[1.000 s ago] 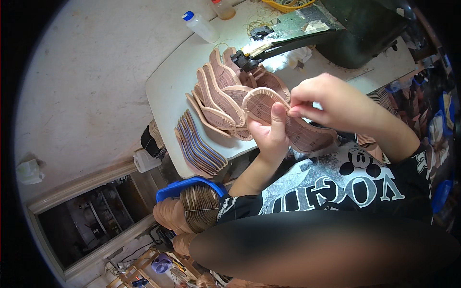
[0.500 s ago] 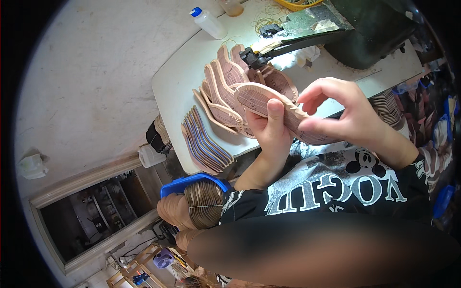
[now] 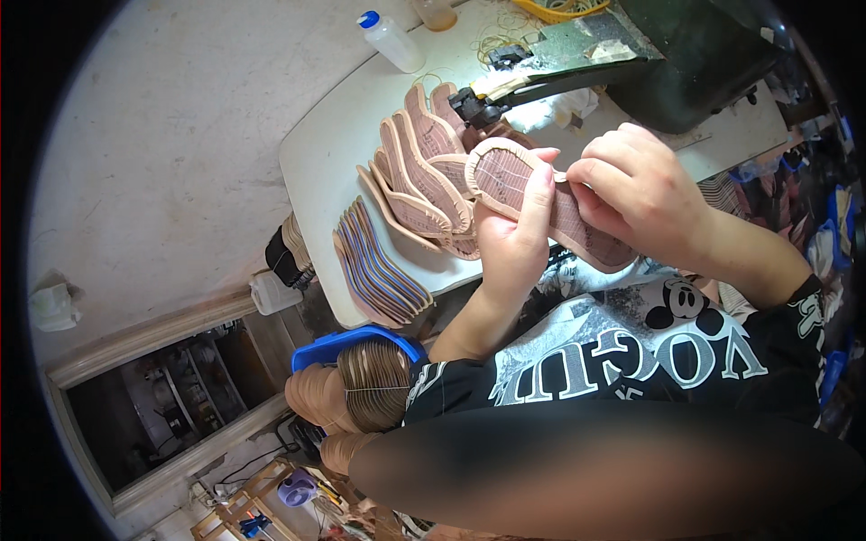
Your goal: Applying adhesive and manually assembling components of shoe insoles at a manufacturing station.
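A brown shoe insole (image 3: 506, 178) with a pale edging folded and pleated round its rim is up in front of me, above the table's near edge. My left hand (image 3: 516, 236) is closed round its middle, thumb lying on the lined face. At the insole's far side edge my right hand (image 3: 639, 191) pinches the pale edging strip (image 3: 561, 177) between thumb and fingers. Its lower fingers hide part of the insole. Just beyond, more edged insoles (image 3: 413, 171) lie overlapped in a heap. A row of thin insole pieces (image 3: 379, 270) leans in layers to their left.
The machine (image 3: 622, 59) with a black arm (image 3: 478, 108) stands on the white table (image 3: 316, 149) at the back. A blue-capped bottle (image 3: 392, 43) is at the far left. Beside my left elbow, a blue bin (image 3: 311, 353) holds tied stacks of insole pieces (image 3: 374, 383).
The insole has turned so its lined face shows more. My right hand has gone from spread fingers to a closed pinch on the edging, rotating with its back now showing.
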Demonstrator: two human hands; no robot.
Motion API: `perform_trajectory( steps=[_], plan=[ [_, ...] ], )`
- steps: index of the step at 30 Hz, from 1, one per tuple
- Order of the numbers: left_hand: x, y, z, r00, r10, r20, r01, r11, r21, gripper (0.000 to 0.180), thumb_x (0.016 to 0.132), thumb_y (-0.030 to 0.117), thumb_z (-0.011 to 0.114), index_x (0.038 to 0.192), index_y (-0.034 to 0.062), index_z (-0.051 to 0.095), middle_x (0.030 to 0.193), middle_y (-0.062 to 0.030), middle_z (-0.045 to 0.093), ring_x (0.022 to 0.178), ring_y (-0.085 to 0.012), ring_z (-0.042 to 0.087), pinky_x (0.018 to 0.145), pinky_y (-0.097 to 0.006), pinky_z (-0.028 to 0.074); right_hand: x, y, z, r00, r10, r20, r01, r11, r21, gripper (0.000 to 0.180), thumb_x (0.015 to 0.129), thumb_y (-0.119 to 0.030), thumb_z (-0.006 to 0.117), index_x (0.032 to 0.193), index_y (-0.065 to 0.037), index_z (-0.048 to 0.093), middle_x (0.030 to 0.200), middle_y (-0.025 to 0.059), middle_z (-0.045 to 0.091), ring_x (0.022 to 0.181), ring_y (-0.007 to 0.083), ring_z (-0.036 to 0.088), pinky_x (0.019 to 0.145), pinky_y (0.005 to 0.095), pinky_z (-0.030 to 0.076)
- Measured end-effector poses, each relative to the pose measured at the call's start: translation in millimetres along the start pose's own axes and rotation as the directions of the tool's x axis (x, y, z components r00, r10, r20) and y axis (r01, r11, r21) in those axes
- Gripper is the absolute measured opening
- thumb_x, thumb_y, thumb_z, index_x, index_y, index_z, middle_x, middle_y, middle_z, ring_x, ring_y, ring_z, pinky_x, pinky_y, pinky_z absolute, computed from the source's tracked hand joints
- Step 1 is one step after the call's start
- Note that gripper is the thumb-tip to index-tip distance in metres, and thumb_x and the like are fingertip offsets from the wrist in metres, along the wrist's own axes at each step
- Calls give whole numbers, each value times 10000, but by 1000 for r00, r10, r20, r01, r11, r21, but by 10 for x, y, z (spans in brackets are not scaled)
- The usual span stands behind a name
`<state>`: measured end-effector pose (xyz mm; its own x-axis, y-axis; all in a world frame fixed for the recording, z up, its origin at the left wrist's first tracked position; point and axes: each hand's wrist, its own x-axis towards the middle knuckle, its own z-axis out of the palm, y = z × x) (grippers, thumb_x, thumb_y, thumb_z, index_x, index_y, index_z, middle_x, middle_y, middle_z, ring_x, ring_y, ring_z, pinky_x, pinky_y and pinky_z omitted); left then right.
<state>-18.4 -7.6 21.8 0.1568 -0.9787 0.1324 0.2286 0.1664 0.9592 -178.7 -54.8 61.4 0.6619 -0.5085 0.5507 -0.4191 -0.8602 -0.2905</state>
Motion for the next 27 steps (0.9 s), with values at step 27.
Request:
perform_trajectory(
  steps=[27],
  plan=[
    [46, 27, -268, 983, 182, 26, -169, 952, -254, 463, 730, 36, 672, 1146, 33, 469, 1059, -93, 439, 935, -149, 459, 795, -282, 429, 313, -207, -310, 850, 342, 401, -527, 575, 625, 186, 897, -187, 621, 876, -3, 604, 716, 31, 580, 664, 105, 526, 591, 258, 403]
  ],
)
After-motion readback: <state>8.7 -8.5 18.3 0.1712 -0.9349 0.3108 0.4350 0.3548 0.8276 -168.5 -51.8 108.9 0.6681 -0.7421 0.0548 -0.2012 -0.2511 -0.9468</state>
